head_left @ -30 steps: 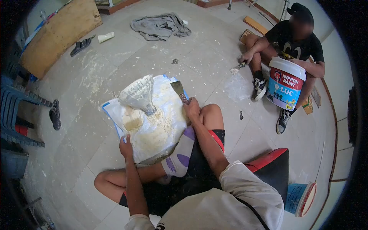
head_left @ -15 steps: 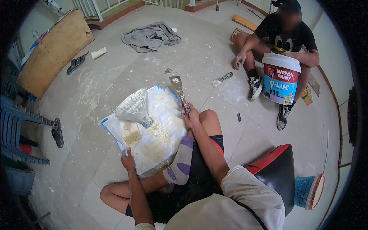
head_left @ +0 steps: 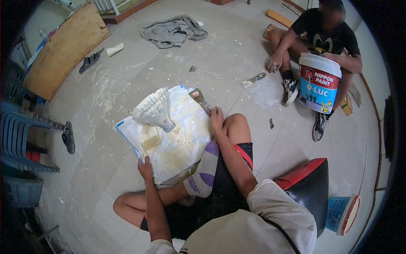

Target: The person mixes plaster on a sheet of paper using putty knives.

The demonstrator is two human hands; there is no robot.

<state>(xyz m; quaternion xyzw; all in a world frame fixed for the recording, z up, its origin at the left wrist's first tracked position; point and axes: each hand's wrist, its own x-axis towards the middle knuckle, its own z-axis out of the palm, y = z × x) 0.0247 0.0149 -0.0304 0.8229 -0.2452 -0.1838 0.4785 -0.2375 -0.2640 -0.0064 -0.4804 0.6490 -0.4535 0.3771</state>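
Note:
My right hand (head_left: 216, 121) is wrapped round the handle of a putty knife (head_left: 196, 95), its blade over the far right corner of a white plastic sack (head_left: 186, 108) laid on the floor. My left hand (head_left: 145, 168) pinches the sack's near left edge, thumb on top. Resting on the sack are a crusted whitish cone-shaped object (head_left: 149, 107) with a narrow ribbed end, a pale yellowish block (head_left: 150, 139) and crumbly off-white flakes (head_left: 179, 134). My sock-covered foot (head_left: 204, 173) is beside the sack's near right edge.
A co-worker sits at right behind a paint bucket (head_left: 319, 84); a second putty knife (head_left: 253, 80) lies nearby. Grey cloth (head_left: 173, 31), slippers (head_left: 69, 137) and a wooden board (head_left: 65, 53) are farther off. Stacked chairs (head_left: 19, 131) stand left, a blue bucket (head_left: 340, 215) lower right.
My right hand has lowered the putty knife, so its blade moved from beyond the sack's edge to over its corner. My left hand stays at the sack edge. The whole view has shifted slightly.

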